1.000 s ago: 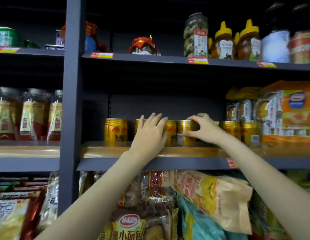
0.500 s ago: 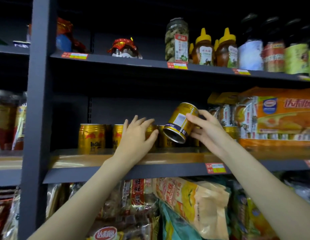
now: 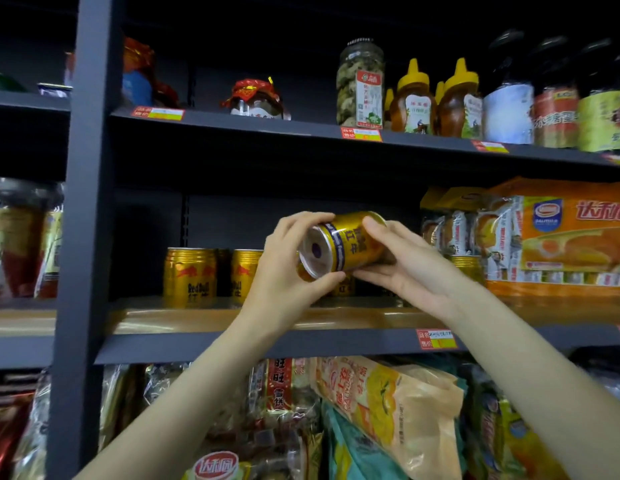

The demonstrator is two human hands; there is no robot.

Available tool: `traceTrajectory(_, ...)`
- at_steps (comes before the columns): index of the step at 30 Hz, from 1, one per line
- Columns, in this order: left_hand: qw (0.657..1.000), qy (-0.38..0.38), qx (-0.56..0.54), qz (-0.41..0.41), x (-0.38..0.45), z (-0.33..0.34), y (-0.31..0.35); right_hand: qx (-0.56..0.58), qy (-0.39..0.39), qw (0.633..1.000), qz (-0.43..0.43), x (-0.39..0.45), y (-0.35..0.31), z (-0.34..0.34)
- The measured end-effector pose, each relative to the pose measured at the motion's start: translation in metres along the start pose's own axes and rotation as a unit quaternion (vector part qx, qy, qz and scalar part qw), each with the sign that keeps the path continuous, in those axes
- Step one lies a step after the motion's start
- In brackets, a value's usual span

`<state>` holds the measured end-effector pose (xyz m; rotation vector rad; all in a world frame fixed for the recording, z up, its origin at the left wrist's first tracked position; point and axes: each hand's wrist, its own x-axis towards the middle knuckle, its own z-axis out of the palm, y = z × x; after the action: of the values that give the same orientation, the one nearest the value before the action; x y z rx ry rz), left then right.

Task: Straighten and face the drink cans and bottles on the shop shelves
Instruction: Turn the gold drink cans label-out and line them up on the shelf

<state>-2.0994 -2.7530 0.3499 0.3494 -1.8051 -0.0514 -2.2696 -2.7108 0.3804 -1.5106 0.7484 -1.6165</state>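
Gold can [image 3: 350, 245] tipped sideways above middle shelf [image 3: 204, 320], base toward camera; left hand [image 3: 287, 271] and right hand [image 3: 405, 265] both curled around it; other gold cans [image 3: 190, 271] upright behind.

Held can [image 3: 350, 245]: gold w/ dark blue band, silver-white base w/ purple dot. Shelf cans [image 3: 190, 271]: gold, red bull motif, dark lettering. Shelf frame [image 3: 90, 202] dark grey; ledge [image 3: 211, 318] tan. Price tags [image 3: 436, 338] red & yellow. Honey bottles [image 3: 414, 98]: amber, yellow caps. Cake box [image 3: 575, 237]: orange, red lettering.
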Motion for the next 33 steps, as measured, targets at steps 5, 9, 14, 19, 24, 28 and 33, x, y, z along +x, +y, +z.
traceTrajectory(5,0.954,0.005,-0.222,-0.2,-0.007,-0.003,0.007,-0.009,0.057,0.995,-0.086,-0.002,0.008,0.007)
traceTrajectory(9,0.859,0.008,-0.415,-0.3,-0.005,-0.007,0.008,-0.08,0.047,0.987,-0.135,-0.004,0.006,0.006)
traceTrajectory(14,0.967,0.037,-0.199,-0.156,-0.004,-0.013,0.002,-0.043,-0.005,0.997,-0.061,-0.003,0.003,-0.001)
traceTrajectory(19,0.996,-0.028,-0.072,-0.035,-0.002,-0.013,0.0,-0.004,0.038,0.999,-0.026,-0.002,0.01,-0.002)
traceTrajectory(24,0.921,-0.028,-0.303,-0.242,0.004,-0.009,0.005,-0.045,0.075,0.988,-0.131,-0.002,0.013,-0.003)
traceTrajectory(28,0.887,-0.031,-0.377,-0.266,0.007,-0.008,0.007,-0.101,0.045,0.978,-0.177,-0.002,0.01,-0.007)
traceTrajectory(33,0.966,-0.004,-0.214,-0.143,0.009,-0.013,0.006,-0.06,-0.006,0.993,-0.097,0.003,0.005,-0.014)
